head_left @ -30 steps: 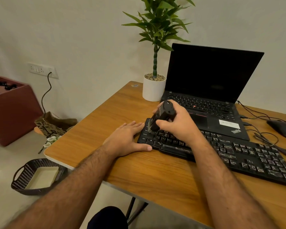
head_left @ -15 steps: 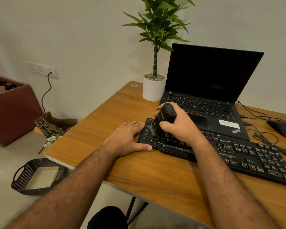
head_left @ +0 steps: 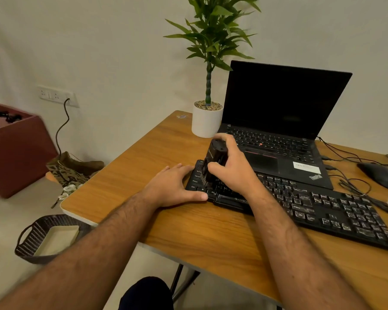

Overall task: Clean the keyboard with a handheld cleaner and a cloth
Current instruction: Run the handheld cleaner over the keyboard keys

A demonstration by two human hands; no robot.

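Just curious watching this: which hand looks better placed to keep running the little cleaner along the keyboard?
The right hand: it grips the cleaner over the keyboard. The left hand lies flat, steadying its end.

My black keyboard [head_left: 311, 209] lies flat at 2 o'clock; the small black handheld cleaner [head_left: 213, 163] stands tilted on its left keys.

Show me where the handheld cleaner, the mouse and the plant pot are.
handheld cleaner [head_left: 215, 156], head view, on its upper body.
mouse [head_left: 378, 175], head view, on its back.
plant pot [head_left: 205, 124], head view, on its white wall.
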